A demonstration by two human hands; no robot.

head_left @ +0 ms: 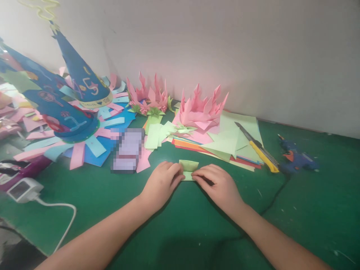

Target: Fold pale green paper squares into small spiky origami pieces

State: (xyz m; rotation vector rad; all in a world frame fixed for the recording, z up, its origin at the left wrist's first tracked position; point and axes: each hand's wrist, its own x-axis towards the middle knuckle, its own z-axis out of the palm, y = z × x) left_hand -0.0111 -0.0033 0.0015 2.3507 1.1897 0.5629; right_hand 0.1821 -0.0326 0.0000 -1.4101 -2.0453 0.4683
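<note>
A small piece of light green paper (189,165), creased across its width, is held low over the green tabletop. My left hand (163,182) pinches its left edge between thumb and fingers. Its right edge is gripped the same way by my right hand (221,183). The upper flap of the paper stands up a little behind the fold, while the lower part lies between my fingertips. Just beyond my hands lie a pink paper crown (201,110) and loose green sheets (225,140).
Right of the paper stack lies a yellow box cutter (263,155), blade out, beside a blue glue gun (299,159) with a cord. A blurred phone (128,150), blue cone hats (81,71), a second pink crown (152,95) and a white charger (24,190) are on the left.
</note>
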